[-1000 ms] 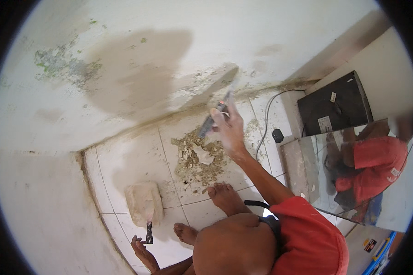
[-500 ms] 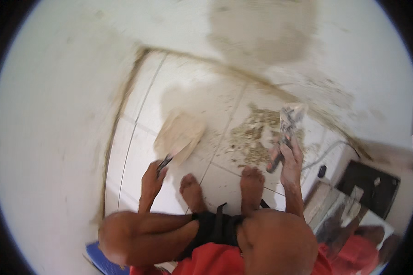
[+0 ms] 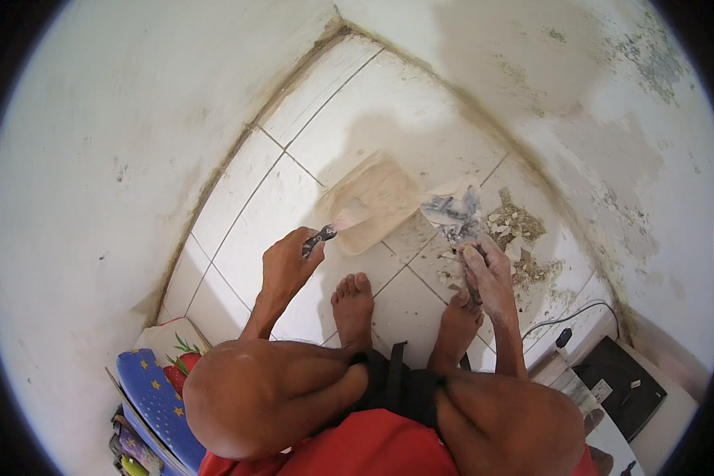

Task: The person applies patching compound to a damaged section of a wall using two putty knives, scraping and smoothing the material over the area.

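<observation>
My left hand [image 3: 287, 267] is closed around the dark handle of a putty knife [image 3: 322, 236]. Its blade reaches over the near left part of a shallow, rectangular translucent tub [image 3: 355, 245] with pale beige paste [image 3: 377, 186] spread inside. In my right hand [image 3: 492, 274] is a wider scraper [image 3: 452, 214], gripped by its handle. Its blade is smeared with white and grey paste and stands close to the tub's right side. White dust coats my right fingers.
Flaked plaster debris [image 3: 523, 230] lies on the white tiled floor by the stained right wall [image 3: 579, 166]. A cable [image 3: 571, 317] and a flat black panel [image 3: 623, 389] are at the right. Lower left, a blue starred item [image 3: 157, 401] leans near my knee. My bare feet [image 3: 352, 309] flank the middle.
The view has shifted, bringing more of the corner and left-side items in. The right-hand scraper has come closer to the tub. Both hands keep their tools.
</observation>
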The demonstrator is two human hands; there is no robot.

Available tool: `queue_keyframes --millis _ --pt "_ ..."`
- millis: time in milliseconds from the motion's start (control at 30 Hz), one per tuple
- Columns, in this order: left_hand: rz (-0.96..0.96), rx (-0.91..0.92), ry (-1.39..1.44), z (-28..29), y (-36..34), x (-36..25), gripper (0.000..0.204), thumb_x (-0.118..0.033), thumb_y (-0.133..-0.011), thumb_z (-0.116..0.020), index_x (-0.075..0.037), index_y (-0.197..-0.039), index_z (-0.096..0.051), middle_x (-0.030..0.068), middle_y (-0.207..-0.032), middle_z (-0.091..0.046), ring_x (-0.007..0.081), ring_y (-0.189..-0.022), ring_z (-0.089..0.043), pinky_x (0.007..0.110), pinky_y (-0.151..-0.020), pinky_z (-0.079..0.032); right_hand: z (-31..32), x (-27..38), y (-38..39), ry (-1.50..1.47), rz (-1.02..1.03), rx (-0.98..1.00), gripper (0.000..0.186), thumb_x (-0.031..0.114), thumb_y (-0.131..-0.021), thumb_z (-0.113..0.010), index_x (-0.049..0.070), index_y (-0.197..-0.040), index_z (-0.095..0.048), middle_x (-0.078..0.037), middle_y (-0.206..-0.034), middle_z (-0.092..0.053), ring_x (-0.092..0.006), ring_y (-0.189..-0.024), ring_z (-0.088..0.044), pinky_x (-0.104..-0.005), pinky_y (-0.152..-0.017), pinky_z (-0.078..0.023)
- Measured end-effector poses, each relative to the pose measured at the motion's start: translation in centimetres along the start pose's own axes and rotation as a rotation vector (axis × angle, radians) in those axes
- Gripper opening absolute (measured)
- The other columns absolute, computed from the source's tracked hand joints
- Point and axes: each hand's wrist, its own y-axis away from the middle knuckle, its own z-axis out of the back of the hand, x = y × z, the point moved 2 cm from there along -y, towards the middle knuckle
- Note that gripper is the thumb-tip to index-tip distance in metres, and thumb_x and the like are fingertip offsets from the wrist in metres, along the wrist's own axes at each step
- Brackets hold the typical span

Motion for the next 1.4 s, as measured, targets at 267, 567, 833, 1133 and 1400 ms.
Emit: queue_keyframes --millis 267,567,833,1133,1400 --pt "-0.03 0.071 0.059 -0.5 -2.8 1.3 0.024 -0.025 -0.085 -0.067 -0.007 -0.102 -0.067 0.0119 -0.08 -0.067 0.0296 -0.07 -0.065 0.039 -0.066 -0.051 -1.7 0.6 -4.2 -0.241 -0.07 0.049 0.022 0.025 -0.102 -0.052 0.005 -0.1 -0.061 0.004 -0.066 -0.05 -0.0027 -0.049 -0.037 -0.0192 -0.046 -0.031" --pt "-0.122 0.04 0.135 -1.7 -2.7 1.5 0.023 -0.025 -0.086 -0.065 -0.008 -0.101 -0.065 0.0107 -0.088 -0.068 0.0329 -0.073 -0.064 0.041 -0.067 -0.051 -4.8 -1.0 -10.4 -0.316 -0.057 0.092 0.023 0.028 -0.104 -0.05 0.007 -0.107 -0.058 0.005 -0.058 -0.043 -0.0042 -0.044 -0.035 -0.0213 -0.039 -0.032" --pt "0.027 0.104 0.264 -3.5 -3.5 1.3 0.028 -0.026 -0.087 -0.067 -0.004 -0.104 -0.066 0.0121 -0.074 -0.065 0.0233 -0.063 -0.06 0.036 -0.062 -0.048 -4.8 -1.5 -10.6 -0.315 -0.072 0.073 0.024 0.029 -0.104 -0.048 0.006 -0.105 -0.057 0.004 -0.057 -0.044 -0.0048 -0.041 -0.035 -0.0208 -0.041 -0.036" --pt "-0.051 -0.019 0.332 -5.4 -1.4 0.7 0.027 -0.022 -0.09 -0.067 0.0 -0.106 -0.063 0.012 -0.077 -0.063 0.0214 -0.065 -0.059 0.035 -0.063 -0.047 -4.2 -2.3 -10.9 -0.415 -0.002 0.046 0.019 0.023 -0.104 -0.048 0.007 -0.103 -0.057 0.006 -0.058 -0.045 -0.0029 -0.043 -0.034 -0.0215 -0.038 -0.031" --pt "0.135 -0.081 0.621 -4.2 1.7 2.6 0.025 -0.011 -0.093 -0.064 0.0 -0.114 -0.059 0.0087 -0.092 -0.063 0.0147 -0.075 -0.061 0.029 -0.069 -0.049 -1.0 0.3 -7.2 -0.107 -0.076 0.05 0.025 0.022 -0.099 -0.056 0.0 -0.109 -0.061 -0.002 -0.079 -0.062 -0.0038 -0.054 -0.047 -0.0202 -0.049 -0.04"
